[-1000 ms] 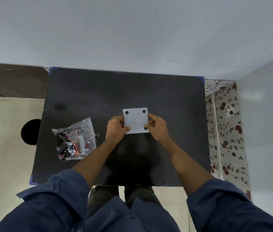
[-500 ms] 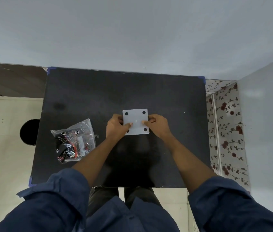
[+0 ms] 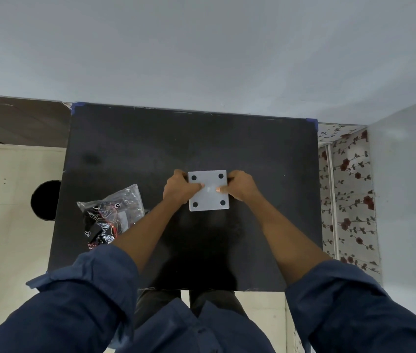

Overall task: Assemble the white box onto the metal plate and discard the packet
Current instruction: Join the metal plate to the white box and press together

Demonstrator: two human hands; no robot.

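Left hand [image 3: 179, 187] and right hand [image 3: 240, 186] grip the same thing from opposite sides: a pale square piece with four dark holes [image 3: 208, 190], one near each corner, lying at the middle of the black tabletop [image 3: 201, 138]. In the head view, the only one there is, each hand curls its fingers round a side edge while a thumb presses down on the top face, the two thumb tips pointing at each other and near the centre.

Whether this square is the white box seen from above or the metal plate cannot be told (it reads as flat and greyish white, and no second part shows beneath or beside it).

The clear plastic packet [image 3: 111, 215], holding dark parts and reddish wires, lies on the table just left of the left forearm, apart from the square, so the discarding is not yet done. To the left, off the table edge, sits a round black opening [image 3: 46, 201], perhaps a bin.

I judge the assembly to be under way at most, with the packet step wholly left.
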